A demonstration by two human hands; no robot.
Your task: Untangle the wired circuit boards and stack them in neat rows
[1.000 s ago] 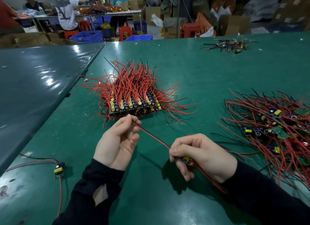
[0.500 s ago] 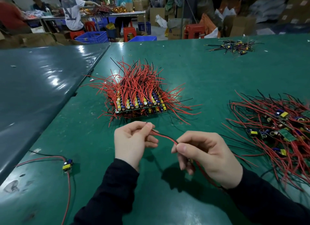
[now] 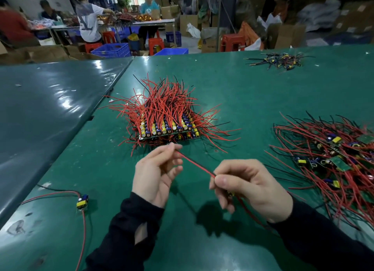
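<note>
1. Holding one red wire tight between them, the two hands are nearest to us. The left hand pinches the far end of the wire with its fingertips. The right hand curls round the near end, and a small board seems tucked inside it, mostly hidden. More wire trails back under the right wrist.

2. Low on the left, one lone board lies on the green table with its red and black wires spread out. It is not in any row yet.

3. On the right sits the messy pile. Many boards and red wires are knotted up there. I think this is the work still left, and it looks like a lot.

4. Just past the hands is the neat stack. Boards lie in tidy rows, one layer on another, with their wires sticking up and out. This is the part that is done.

5. Far off on the right is a small heap of boards with dark wires. I cannot tell if it is part of the job.

6. So I guess the job is about half done. The board in hand likely goes on the stack once its wire is straight.
</note>
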